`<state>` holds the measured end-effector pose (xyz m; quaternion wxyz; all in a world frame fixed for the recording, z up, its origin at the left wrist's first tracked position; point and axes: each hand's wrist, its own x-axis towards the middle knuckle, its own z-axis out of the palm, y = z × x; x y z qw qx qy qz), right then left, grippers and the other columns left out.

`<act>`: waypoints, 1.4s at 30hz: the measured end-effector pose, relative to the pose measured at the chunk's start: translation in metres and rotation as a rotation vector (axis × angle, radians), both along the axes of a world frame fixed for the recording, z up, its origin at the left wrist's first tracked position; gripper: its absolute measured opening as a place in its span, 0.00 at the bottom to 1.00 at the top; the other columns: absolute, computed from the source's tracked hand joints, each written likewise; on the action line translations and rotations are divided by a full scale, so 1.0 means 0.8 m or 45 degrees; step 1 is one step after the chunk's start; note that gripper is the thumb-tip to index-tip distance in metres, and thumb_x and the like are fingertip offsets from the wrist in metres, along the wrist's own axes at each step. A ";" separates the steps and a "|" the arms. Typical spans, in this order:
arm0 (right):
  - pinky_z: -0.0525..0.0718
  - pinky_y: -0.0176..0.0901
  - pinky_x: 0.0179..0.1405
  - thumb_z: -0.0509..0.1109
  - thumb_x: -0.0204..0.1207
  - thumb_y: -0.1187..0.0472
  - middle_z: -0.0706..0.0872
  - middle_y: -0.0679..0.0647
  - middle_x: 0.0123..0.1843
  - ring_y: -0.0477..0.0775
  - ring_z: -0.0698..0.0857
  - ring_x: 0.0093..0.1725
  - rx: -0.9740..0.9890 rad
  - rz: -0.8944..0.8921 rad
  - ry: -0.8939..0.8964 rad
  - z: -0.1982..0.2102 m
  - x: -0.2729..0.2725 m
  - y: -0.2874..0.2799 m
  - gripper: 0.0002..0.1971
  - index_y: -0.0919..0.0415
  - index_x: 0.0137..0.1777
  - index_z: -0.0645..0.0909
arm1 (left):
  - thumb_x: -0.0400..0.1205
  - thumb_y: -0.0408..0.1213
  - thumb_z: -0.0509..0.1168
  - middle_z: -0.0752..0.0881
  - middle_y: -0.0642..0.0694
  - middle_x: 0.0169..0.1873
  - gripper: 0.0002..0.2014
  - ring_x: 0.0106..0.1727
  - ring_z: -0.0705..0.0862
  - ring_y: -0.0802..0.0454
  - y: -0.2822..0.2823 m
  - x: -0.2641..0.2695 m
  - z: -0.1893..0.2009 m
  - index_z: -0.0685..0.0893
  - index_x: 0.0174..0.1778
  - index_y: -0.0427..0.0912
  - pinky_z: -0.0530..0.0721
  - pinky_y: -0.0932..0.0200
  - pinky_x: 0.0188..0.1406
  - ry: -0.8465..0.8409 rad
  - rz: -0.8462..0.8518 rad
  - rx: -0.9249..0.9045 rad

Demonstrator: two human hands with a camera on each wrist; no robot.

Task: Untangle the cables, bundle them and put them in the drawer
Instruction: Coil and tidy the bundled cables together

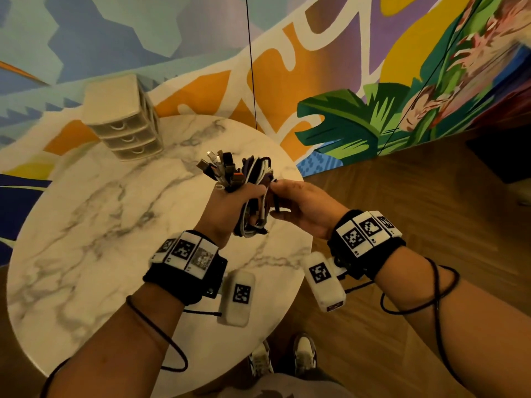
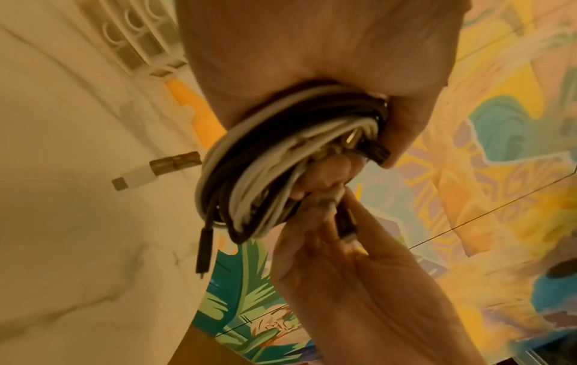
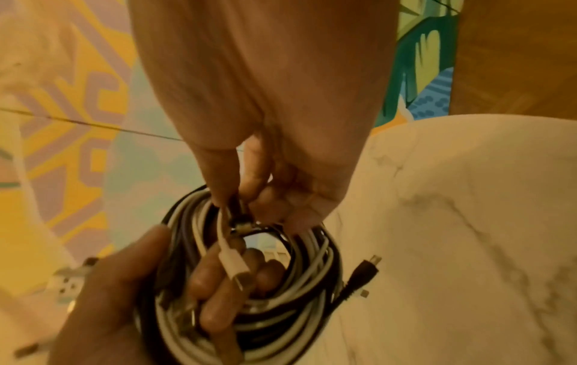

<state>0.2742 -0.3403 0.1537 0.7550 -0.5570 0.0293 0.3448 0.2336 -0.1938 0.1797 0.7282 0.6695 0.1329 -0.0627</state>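
A coiled bundle of white, black and purple cables (image 1: 253, 196) is held in the air over the round marble table (image 1: 94, 225). My left hand (image 1: 230, 202) grips the coil (image 2: 265, 158), its fingers curled through the loops (image 3: 281, 284). Plug ends (image 1: 218, 168) stick up out of its top. My right hand (image 1: 298, 202) pinches a dark plug end (image 2: 345, 217) at the coil's right side (image 3: 239, 217). A black plug (image 2: 204, 249) and a white one (image 2: 137, 176) dangle from the bundle. The beige three-drawer unit (image 1: 126, 119) stands at the table's far left, all drawers closed.
A painted mural wall (image 1: 344, 67) runs behind the table, and wood floor (image 1: 431, 211) lies to the right. Two thin black lines (image 1: 251, 67) hang in front of the wall. My shoes (image 1: 287, 357) show below the table's near edge.
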 end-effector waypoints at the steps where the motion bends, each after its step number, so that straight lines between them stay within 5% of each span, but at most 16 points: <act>1: 0.81 0.36 0.39 0.62 0.83 0.62 0.86 0.51 0.38 0.45 0.82 0.37 -0.044 0.000 -0.053 0.001 0.000 0.001 0.09 0.60 0.46 0.84 | 0.76 0.31 0.68 0.87 0.40 0.34 0.06 0.33 0.86 0.44 0.002 0.001 0.001 0.88 0.46 0.42 0.85 0.52 0.36 0.009 -0.024 -0.012; 4: 0.79 0.36 0.34 0.66 0.81 0.60 0.86 0.48 0.32 0.42 0.81 0.29 -0.269 -0.037 -0.212 0.007 0.001 0.007 0.10 0.62 0.46 0.87 | 0.80 0.29 0.64 0.87 0.38 0.34 0.07 0.34 0.85 0.44 0.008 0.002 0.001 0.87 0.48 0.39 0.84 0.52 0.38 0.041 -0.064 -0.033; 7: 0.80 0.39 0.34 0.65 0.82 0.57 0.84 0.50 0.31 0.45 0.79 0.31 -0.573 -0.012 -0.456 0.013 -0.003 0.014 0.13 0.60 0.41 0.89 | 0.80 0.30 0.64 0.85 0.27 0.48 0.10 0.45 0.83 0.38 0.010 -0.001 -0.001 0.86 0.56 0.38 0.83 0.45 0.47 0.044 -0.110 -0.040; 11: 0.78 0.47 0.37 0.63 0.83 0.57 0.83 0.68 0.42 0.54 0.76 0.36 -0.741 0.133 -0.680 0.010 -0.009 0.018 0.16 0.70 0.49 0.87 | 0.74 0.36 0.68 0.85 0.33 0.51 0.11 0.50 0.84 0.39 0.016 -0.005 0.000 0.88 0.52 0.46 0.82 0.41 0.54 0.074 -0.138 -0.053; 16: 0.73 0.47 0.33 0.76 0.71 0.50 0.80 0.51 0.32 0.50 0.75 0.32 -0.765 -0.019 -0.885 0.008 -0.009 0.011 0.11 0.54 0.32 0.84 | 0.76 0.31 0.66 0.88 0.36 0.50 0.11 0.49 0.86 0.40 0.028 -0.012 -0.005 0.88 0.52 0.42 0.81 0.46 0.52 0.143 -0.153 -0.192; 18: 0.69 0.47 0.33 0.78 0.62 0.40 0.73 0.50 0.31 0.48 0.70 0.31 -0.777 -0.145 -0.804 0.003 -0.006 0.014 0.21 0.54 0.34 0.73 | 0.74 0.31 0.65 0.87 0.37 0.41 0.11 0.38 0.84 0.43 0.029 -0.013 -0.005 0.88 0.49 0.39 0.82 0.53 0.41 0.133 -0.151 -0.290; 20: 0.78 0.53 0.40 0.76 0.63 0.38 0.79 0.54 0.35 0.51 0.78 0.35 -0.499 -0.027 -0.566 0.000 -0.006 0.018 0.22 0.55 0.39 0.74 | 0.71 0.32 0.64 0.84 0.40 0.35 0.11 0.24 0.77 0.50 0.030 -0.012 -0.005 0.86 0.47 0.37 0.78 0.59 0.30 0.099 -0.210 -0.403; 22: 0.84 0.57 0.52 0.72 0.73 0.48 0.86 0.57 0.35 0.57 0.88 0.36 -0.007 0.154 -0.296 0.000 -0.008 0.020 0.14 0.59 0.40 0.78 | 0.69 0.33 0.65 0.82 0.41 0.35 0.13 0.22 0.73 0.52 0.031 -0.009 -0.003 0.83 0.49 0.36 0.77 0.61 0.29 0.069 -0.298 -0.493; 25: 0.87 0.47 0.49 0.68 0.75 0.55 0.88 0.57 0.32 0.56 0.90 0.34 0.224 0.115 -0.088 0.006 -0.011 0.024 0.12 0.63 0.37 0.79 | 0.69 0.34 0.67 0.82 0.41 0.37 0.14 0.26 0.76 0.52 0.038 0.000 0.002 0.83 0.50 0.36 0.80 0.60 0.35 0.097 -0.397 -0.472; 29: 0.89 0.46 0.48 0.74 0.71 0.59 0.86 0.67 0.46 0.60 0.87 0.43 0.108 -0.130 -0.117 -0.001 -0.005 0.033 0.12 0.66 0.48 0.83 | 0.70 0.32 0.66 0.87 0.44 0.36 0.08 0.37 0.86 0.49 0.051 0.006 0.005 0.86 0.43 0.36 0.87 0.56 0.44 0.190 -0.356 -0.366; 35: 0.86 0.53 0.58 0.76 0.72 0.60 0.89 0.62 0.53 0.59 0.88 0.53 -0.022 -0.165 -0.178 -0.010 -0.005 0.039 0.16 0.64 0.58 0.84 | 0.72 0.27 0.68 0.90 0.40 0.42 0.16 0.44 0.89 0.45 0.049 -0.003 -0.012 0.86 0.56 0.37 0.87 0.52 0.44 0.154 -0.174 -0.338; 38: 0.85 0.53 0.61 0.77 0.69 0.49 0.90 0.56 0.53 0.55 0.89 0.55 -0.234 -0.055 -0.256 -0.013 -0.003 0.039 0.17 0.55 0.55 0.85 | 0.75 0.24 0.65 0.89 0.43 0.38 0.13 0.40 0.87 0.48 0.048 -0.007 -0.017 0.87 0.53 0.38 0.87 0.54 0.45 0.109 -0.107 -0.306; 42: 0.84 0.57 0.62 0.74 0.62 0.32 0.91 0.54 0.53 0.54 0.88 0.56 -0.506 0.175 -0.196 -0.016 0.003 0.040 0.31 0.53 0.59 0.84 | 0.78 0.23 0.60 0.87 0.46 0.33 0.12 0.35 0.86 0.52 0.052 -0.008 -0.022 0.86 0.50 0.38 0.85 0.58 0.38 0.130 -0.102 -0.304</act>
